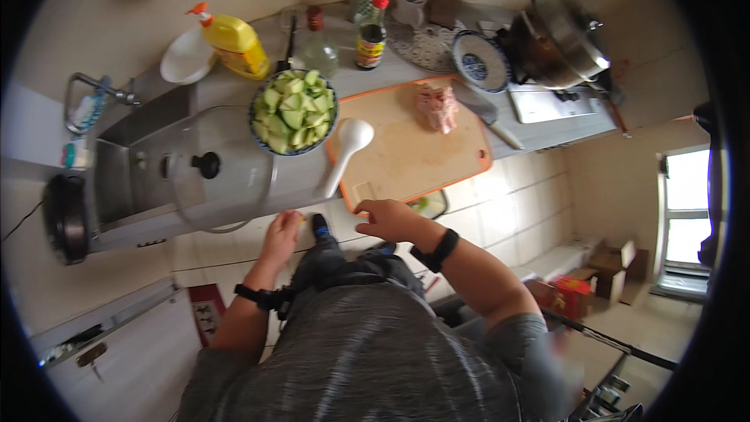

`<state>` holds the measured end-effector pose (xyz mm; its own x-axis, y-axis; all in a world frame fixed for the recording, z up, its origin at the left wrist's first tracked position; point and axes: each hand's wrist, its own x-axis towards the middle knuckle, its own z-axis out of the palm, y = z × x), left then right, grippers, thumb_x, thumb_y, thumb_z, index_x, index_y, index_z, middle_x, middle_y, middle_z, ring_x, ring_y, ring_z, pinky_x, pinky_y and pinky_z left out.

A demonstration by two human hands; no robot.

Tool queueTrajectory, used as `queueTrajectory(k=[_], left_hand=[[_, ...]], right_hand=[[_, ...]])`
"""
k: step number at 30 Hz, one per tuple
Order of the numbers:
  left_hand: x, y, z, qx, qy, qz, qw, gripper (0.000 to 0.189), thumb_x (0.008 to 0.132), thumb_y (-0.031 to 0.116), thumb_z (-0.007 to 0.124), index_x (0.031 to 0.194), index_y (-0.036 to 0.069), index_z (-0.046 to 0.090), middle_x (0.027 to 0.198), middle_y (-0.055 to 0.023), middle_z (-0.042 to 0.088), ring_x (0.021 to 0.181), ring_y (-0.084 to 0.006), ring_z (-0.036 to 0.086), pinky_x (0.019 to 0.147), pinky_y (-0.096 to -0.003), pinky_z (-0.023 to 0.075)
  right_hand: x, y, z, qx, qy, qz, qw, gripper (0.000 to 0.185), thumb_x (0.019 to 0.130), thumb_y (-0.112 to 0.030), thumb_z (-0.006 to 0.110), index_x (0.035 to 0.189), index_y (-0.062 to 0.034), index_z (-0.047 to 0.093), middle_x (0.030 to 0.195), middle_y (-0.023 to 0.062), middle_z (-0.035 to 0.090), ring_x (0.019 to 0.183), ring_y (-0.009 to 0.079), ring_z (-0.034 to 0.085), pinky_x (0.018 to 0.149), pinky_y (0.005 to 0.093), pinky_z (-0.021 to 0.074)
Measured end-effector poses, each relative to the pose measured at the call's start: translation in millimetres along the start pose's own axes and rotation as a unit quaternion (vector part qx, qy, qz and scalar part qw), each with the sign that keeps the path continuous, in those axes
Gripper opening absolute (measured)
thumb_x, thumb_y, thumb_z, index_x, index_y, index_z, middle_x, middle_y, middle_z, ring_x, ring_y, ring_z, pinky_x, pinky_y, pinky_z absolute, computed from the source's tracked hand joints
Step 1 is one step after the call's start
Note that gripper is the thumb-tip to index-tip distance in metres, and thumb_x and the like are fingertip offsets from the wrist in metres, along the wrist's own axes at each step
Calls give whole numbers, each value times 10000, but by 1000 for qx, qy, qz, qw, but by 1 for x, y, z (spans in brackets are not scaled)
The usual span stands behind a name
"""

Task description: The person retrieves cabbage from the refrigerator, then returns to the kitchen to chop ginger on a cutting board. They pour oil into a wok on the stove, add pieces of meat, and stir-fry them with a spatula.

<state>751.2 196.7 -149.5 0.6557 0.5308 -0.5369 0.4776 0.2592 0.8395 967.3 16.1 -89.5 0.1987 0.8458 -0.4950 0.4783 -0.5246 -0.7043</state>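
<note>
My left hand [282, 238] hangs in front of the counter edge, its fingers bunched; whether anything is in them is unclear. Held just off the near left corner of an orange-rimmed cutting board [404, 158], my right hand [389, 221] has thumb and forefinger apart and nothing between them. A piece of raw meat [436, 106] lies at the board's far side. A white spoon [351, 143] rests across its left edge. Left of the board, a patterned bowl is heaped with cut green squash chunks [293, 110]. A cleaver [483, 108] lies along the right edge.
A glass lid [225, 187] spans the sink [114, 187] and counter. Behind stand a yellow detergent bottle [237, 44], a white bowl [187, 57], a sauce bottle [372, 41] and a glass bottle [320, 50]. A patterned plate [481, 61] and metal pot [556, 41] are at right.
</note>
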Motion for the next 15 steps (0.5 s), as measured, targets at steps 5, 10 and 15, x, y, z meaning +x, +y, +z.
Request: queueTrajectory(k=[5, 10, 15], left_hand=[[20, 3, -10, -22, -55, 73, 996, 207, 997, 247, 538, 1094, 70, 583, 814, 11, 611, 701, -62, 511, 643, -226, 396], [37, 29, 16, 49, -116, 121, 985, 266, 1002, 228, 526, 1193, 46, 489, 929, -82, 686, 844, -120, 600, 796, -278, 451], [56, 44, 80, 125, -78, 212, 966, 188, 916, 153, 644, 1044, 18, 618, 880, -103, 676, 778, -182, 625, 679, -306, 490]], right_hand=[[-7, 63, -24, 49, 170, 134, 975, 362, 802, -322, 715, 1045, -62, 652, 792, 123, 679, 743, 255, 660, 685, 357, 511], [-59, 159, -94, -79, 365, 294, 880, 378, 765, -259, 721, 1069, -54, 630, 807, 128, 677, 778, 301, 666, 729, 400, 529], [-80, 243, -143, -235, 424, 307, 819, 449, 783, -246, 723, 1186, -102, 588, 1163, 137, 597, 1115, 321, 545, 939, 427, 450]])
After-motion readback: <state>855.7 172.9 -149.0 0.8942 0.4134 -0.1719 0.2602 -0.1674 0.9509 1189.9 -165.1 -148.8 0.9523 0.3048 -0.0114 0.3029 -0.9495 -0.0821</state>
